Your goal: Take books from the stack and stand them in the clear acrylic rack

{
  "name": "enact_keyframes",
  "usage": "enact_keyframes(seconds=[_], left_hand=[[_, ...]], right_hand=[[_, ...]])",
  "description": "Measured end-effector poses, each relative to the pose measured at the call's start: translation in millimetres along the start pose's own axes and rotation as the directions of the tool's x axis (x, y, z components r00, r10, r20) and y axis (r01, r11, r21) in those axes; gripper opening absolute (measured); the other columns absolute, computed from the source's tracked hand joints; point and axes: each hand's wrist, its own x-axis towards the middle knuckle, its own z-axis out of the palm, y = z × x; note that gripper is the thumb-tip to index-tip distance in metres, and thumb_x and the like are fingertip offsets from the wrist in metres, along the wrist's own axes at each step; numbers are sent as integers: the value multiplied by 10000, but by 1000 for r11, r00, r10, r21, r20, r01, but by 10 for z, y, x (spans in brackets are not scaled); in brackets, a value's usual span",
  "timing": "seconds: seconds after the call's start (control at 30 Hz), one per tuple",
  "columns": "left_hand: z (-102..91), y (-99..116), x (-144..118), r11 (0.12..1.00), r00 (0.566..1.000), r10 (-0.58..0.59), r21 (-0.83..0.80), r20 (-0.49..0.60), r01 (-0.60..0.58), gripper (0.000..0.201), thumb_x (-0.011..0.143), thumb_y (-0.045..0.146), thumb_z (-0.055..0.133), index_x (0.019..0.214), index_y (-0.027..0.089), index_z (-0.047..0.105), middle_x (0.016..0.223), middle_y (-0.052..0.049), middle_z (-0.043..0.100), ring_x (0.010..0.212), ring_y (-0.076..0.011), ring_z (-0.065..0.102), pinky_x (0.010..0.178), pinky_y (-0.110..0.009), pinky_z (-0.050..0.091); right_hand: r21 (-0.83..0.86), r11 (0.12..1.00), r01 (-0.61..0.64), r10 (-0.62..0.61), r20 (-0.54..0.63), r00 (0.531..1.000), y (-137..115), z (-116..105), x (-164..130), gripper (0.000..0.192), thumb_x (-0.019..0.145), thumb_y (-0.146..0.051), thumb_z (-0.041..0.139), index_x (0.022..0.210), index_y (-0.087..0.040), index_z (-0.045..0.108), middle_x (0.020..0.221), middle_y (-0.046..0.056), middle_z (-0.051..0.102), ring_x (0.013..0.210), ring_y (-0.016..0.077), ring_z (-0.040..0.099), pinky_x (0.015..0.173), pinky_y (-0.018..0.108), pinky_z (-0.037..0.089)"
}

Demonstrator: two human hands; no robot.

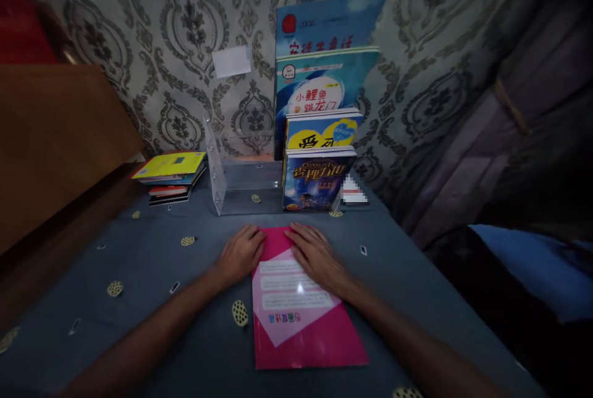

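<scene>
place: home room | shown by: patterned wallpaper (191,15), tied curtain (482,157), printed tablecloth (148,253)

The left hand (243,251) and right hand (317,256) are both bare, with slender fingers (299,239). The left forearm (155,324) and right forearm (403,327) are uncovered too, slim and smooth in outline, tapering towards the wrists (348,287) and broadening at the lower end, where they look dim and blurred.
</scene>
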Motion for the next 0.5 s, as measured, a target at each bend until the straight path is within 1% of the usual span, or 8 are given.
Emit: enact_keyframes(seconds=[0.1, 0.17, 0.23, 0.3, 0.37, 0.43, 0.5], left_hand=[[-41, 3, 58, 999, 998, -19, 49, 53, 16, 183, 979, 174, 473, 1065, 171, 635, 1049, -87, 650, 979, -216, 617, 880, -364, 530], [-81, 57, 91, 994, 995, -26, 109, 94, 16, 182, 970, 159, 479, 1061, 168, 637, 1054, -91, 659, 998, -232, 617, 934, -412, 500], [-100, 134, 122, 989, 994, -22, 145, 111, 5, 182, 961, 151, 484, 1063, 169, 634, 1055, -92, 665, 1023, -246, 618, 1008, -474, 449], [-84, 207, 146, 991, 995, -5, 132, 104, -8, 191, 953, 155, 489, 1088, 167, 624, 1074, -98, 667, 1051, -252, 616, 1061, -502, 407], [-40, 255, 157, 996, 997, 5, 92, 80, -13, 212, 954, 162, 480, 1121, 169, 610, 1100, -102, 664, 1055, -248, 615, 1048, -478, 431], [10, 269, 156, 998, 999, 7, 55, 53, -10, 235, 959, 167, 461, 1149, 179, 598, 1120, -104, 660, 1049, -244, 616, 994, -447, 477], [49, 258, 145, 999, 999, 6, 31, 31, -7, 244, 969, 180, 453, 1170, 186, 592, 1129, -102, 658, 1055, -244, 615, 973, -435, 495]], right_hand=[[-36, 999, -24, 25, 20, 999, -18, 6, 14, 426, 969, -194, 436, 1357, -156, 608, 1412, 181, 604, 1338, 293, 542, 1110, 553, 433], [-55, 998, -28, 30, 46, 998, -46, 21, 16, 436, 962, -163, 438, 1368, -138, 593, 1418, 196, 594, 1363, 299, 518, 1131, 566, 397], [-61, 998, 2, 3, 79, 997, -87, 41, 20, 477, 930, -101, 436, 1387, -131, 569, 1439, 200, 574, 1396, 297, 481, 1160, 587, 343], [-47, 997, 57, -51, 121, 991, -136, 53, 29, 527, 897, -53, 419, 1407, -107, 541, 1468, 201, 545, 1420, 286, 450, 1186, 582, 304], [-17, 996, 89, -85, 157, 984, -175, 49, 42, 532, 899, -50, 390, 1413, -79, 524, 1483, 206, 527, 1429, 276, 439, 1192, 561, 308], [20, 996, 90, -92, 175, 980, -187, 27, 48, 512, 930, -80, 371, 1418, -93, 522, 1484, 192, 531, 1427, 263, 444, 1184, 548, 331], [52, 995, 84, -92, 167, 982, -166, -6, 41, 479, 966, -136, 378, 1420, -134, 529, 1481, 170, 541, 1423, 253, 451, 1184, 554, 328]])
